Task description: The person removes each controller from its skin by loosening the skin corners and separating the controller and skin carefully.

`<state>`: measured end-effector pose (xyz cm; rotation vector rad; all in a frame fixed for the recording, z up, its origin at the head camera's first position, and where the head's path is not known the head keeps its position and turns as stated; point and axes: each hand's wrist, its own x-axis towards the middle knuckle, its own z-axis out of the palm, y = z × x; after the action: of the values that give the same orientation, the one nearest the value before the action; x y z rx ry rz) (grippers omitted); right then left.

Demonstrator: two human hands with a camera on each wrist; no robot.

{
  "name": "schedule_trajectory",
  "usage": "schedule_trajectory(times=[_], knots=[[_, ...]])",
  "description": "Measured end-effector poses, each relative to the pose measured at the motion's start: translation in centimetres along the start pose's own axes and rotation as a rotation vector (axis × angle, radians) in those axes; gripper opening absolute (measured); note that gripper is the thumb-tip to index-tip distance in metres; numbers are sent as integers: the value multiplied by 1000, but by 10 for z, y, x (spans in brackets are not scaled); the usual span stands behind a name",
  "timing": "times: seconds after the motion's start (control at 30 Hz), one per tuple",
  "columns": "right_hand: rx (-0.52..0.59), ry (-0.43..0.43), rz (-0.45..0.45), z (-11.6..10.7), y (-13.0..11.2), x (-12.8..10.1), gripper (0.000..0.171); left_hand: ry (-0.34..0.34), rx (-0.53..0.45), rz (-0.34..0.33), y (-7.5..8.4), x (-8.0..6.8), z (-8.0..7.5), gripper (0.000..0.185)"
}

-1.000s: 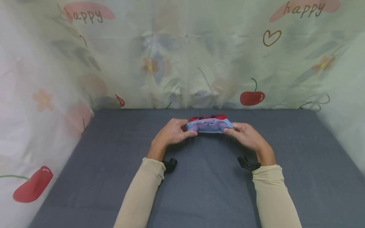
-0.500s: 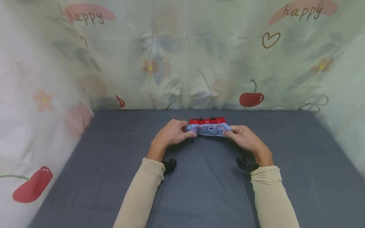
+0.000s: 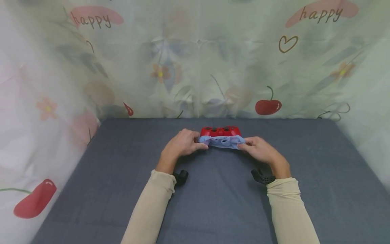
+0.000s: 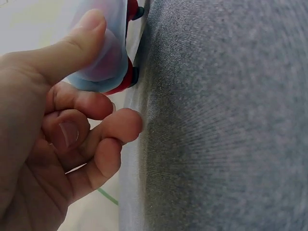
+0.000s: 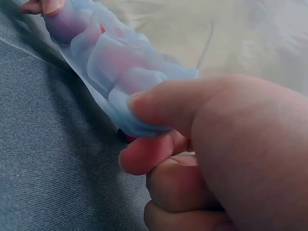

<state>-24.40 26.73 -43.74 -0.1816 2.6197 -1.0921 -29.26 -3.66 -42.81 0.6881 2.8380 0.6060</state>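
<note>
A red game controller with dark thumbsticks shows its top face towards the back of the table in the head view. A translucent blue silicone sleeve covers its near side and handles; red shows through it in the right wrist view. My left hand pinches the sleeved left handle, thumb on the near side. At the other end, my right hand pinches the sleeve's right corner between thumb and a curled index finger. How far the handles sit inside the sleeve is hidden.
Grey cloth covers the table under both forearms. A patterned curtain with cherries and flowers hangs along the back edge and both sides. Each wrist carries a black camera mount.
The blue sleeve has come down towards me, and more of the red controller's top face shows behind it. My right hand has shifted slightly nearer and leftward; my left barely moved.
</note>
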Motion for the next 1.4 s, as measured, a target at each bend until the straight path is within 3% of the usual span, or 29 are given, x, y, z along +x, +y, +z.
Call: schedule_trajectory(times=[0.23, 0.4, 0.57, 0.7, 0.77, 1.13, 1.4], knots=[[-26, -81, -38, 13, -9, 6, 35, -21, -7, 107, 0, 5, 3, 47], [-57, -63, -13, 14, -10, 6, 35, -11, 9, 27, -1, 4, -2, 49], [-64, -81, -10, 14, -13, 7, 33, -8, -23, -21, 14, 8, -1, 28], [-51, -96, -7, 14, -14, 8, 31, -22, -76, -41, 31, 10, 5, 65], [-45, -103, -12, 14, -14, 8, 30, -29, -85, -27, 35, 10, 9, 73], [-81, -99, -11, 16, -20, 10, 31, 74, -19, -17, 42, 14, 20, 42], [-84, -131, -70, 18, -20, 10, 26, 61, 86, 2, 48, 18, 19, 34]])
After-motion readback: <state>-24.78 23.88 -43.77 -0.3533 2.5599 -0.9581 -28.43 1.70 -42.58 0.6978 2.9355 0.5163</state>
